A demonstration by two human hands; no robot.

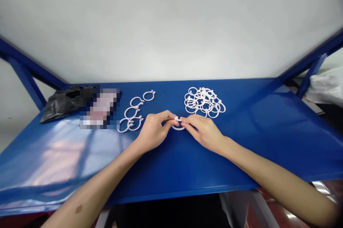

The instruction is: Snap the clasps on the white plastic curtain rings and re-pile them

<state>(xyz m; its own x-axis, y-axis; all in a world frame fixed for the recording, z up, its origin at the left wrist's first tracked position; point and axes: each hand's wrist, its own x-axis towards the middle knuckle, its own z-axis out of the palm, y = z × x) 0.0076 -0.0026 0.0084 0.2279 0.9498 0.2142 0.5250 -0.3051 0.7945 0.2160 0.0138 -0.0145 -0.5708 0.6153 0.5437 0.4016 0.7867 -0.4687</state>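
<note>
White ring (178,128) between our left hand (154,131) and right hand (207,131)
Both pinch it; we see a thin, curved band, partly hidden.

Soft, even light; pale glare streaked with dark reflections on the glossy blue tabletop (61,160) at eight o'clock. Coarse pixelation near nine, wide-angle stretching and blur towards three, deep shadow at six.

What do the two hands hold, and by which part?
The left hand and the right hand pinch one white ring at its upper edge, near a small knob.
</note>
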